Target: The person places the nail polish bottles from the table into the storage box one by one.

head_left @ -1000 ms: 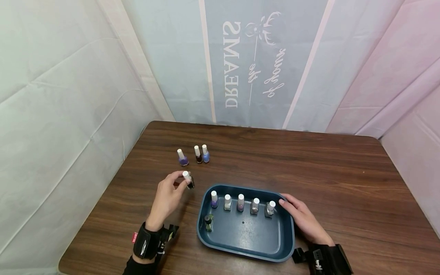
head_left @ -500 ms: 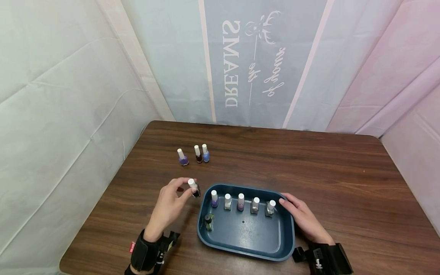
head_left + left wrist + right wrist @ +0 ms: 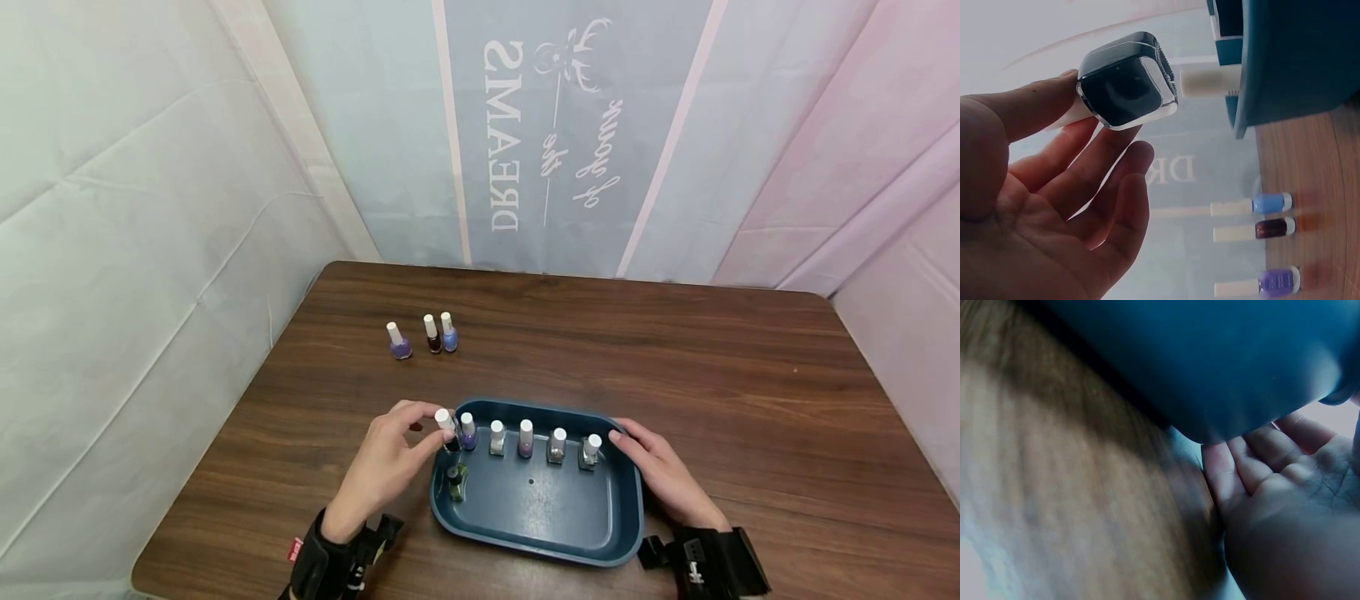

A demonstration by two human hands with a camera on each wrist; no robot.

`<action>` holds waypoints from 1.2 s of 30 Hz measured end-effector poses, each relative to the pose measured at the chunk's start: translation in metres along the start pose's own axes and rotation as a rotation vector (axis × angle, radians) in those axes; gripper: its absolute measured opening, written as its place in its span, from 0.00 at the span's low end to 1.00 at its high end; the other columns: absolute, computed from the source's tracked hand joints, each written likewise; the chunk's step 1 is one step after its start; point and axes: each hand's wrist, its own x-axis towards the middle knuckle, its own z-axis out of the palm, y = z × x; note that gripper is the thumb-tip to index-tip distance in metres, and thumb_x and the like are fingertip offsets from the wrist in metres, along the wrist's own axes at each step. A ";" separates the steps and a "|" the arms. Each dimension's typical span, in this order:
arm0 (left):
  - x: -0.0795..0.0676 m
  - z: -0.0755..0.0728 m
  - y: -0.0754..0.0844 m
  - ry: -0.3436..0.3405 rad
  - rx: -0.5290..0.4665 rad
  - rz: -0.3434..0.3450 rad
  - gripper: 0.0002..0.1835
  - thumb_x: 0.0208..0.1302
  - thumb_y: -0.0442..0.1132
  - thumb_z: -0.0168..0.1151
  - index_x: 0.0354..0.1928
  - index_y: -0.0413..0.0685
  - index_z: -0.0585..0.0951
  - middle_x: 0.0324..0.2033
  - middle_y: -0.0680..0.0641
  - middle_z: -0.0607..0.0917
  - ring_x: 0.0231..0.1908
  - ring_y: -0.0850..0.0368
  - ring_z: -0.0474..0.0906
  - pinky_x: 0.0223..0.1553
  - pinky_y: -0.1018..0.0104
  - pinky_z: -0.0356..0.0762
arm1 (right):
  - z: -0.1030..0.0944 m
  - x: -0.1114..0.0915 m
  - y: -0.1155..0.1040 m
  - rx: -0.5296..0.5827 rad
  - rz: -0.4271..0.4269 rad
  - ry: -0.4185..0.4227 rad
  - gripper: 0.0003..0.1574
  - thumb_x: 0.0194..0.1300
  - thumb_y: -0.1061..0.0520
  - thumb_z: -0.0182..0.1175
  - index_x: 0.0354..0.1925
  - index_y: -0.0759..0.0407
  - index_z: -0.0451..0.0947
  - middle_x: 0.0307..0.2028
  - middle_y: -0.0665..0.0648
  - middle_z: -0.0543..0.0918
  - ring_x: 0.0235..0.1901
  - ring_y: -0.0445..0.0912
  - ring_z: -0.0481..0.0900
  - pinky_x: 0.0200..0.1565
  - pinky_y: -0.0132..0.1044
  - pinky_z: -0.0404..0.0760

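My left hand (image 3: 386, 458) pinches a nail polish bottle (image 3: 1124, 87) with dark polish by its white cap, at the left rim of a blue tray (image 3: 536, 557). Seen from the left wrist, the bottle's base faces the camera. Inside the tray, several white-capped polish bottles stand in a row along the far side, among them a purple one (image 3: 468, 433) and a clear-looking one (image 3: 590, 452). A green bottle with a dark cap (image 3: 455, 482) stands at the tray's left. My right hand (image 3: 667, 479) grips the tray's right end, thumb over the rim, fingers against the outer wall.
Beyond the tray, toward the back left of the wooden table (image 3: 712, 367), stand a purple bottle (image 3: 401, 346), a dark one (image 3: 433, 340) and a blue one (image 3: 449, 337). Fabric curtains (image 3: 375, 125) hang behind and beside the table.
My left hand has carried the dark bottle rightward and nearer to me, from the table beside the tray to the tray's left rim. The right hand keeps its place on the tray.
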 end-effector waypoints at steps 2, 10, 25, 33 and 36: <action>0.000 0.001 0.001 -0.007 -0.004 0.006 0.09 0.56 0.37 0.70 0.40 0.54 0.85 0.37 0.54 0.83 0.38 0.56 0.77 0.40 0.62 0.77 | 0.000 0.000 0.000 0.004 -0.004 -0.002 0.31 0.74 0.42 0.47 0.65 0.61 0.67 0.58 0.64 0.74 0.49 0.42 0.76 0.48 0.32 0.77; -0.003 0.004 0.008 -0.056 -0.007 -0.014 0.09 0.56 0.38 0.70 0.41 0.52 0.84 0.38 0.52 0.83 0.37 0.56 0.76 0.35 0.68 0.74 | 0.001 0.000 0.000 -0.007 -0.030 0.006 0.29 0.74 0.44 0.47 0.63 0.61 0.68 0.57 0.63 0.75 0.48 0.41 0.76 0.48 0.31 0.77; -0.006 0.014 0.010 -0.148 0.019 0.044 0.07 0.59 0.42 0.68 0.40 0.54 0.84 0.39 0.53 0.84 0.38 0.56 0.76 0.36 0.69 0.71 | 0.001 0.000 0.000 -0.023 -0.029 0.015 0.30 0.74 0.44 0.46 0.64 0.61 0.68 0.58 0.64 0.75 0.48 0.41 0.76 0.48 0.30 0.76; -0.008 0.019 0.012 -0.187 0.026 0.040 0.09 0.59 0.41 0.68 0.42 0.52 0.83 0.43 0.53 0.84 0.44 0.59 0.78 0.45 0.60 0.78 | 0.001 0.000 0.001 -0.023 -0.030 0.017 0.30 0.74 0.44 0.46 0.64 0.61 0.68 0.58 0.64 0.75 0.49 0.41 0.76 0.48 0.30 0.76; -0.009 0.021 0.011 -0.193 0.027 0.053 0.10 0.59 0.41 0.68 0.42 0.51 0.83 0.43 0.53 0.84 0.44 0.58 0.79 0.46 0.60 0.78 | 0.001 0.000 0.001 -0.027 -0.025 0.015 0.30 0.74 0.44 0.46 0.64 0.61 0.67 0.58 0.64 0.74 0.49 0.42 0.75 0.49 0.29 0.76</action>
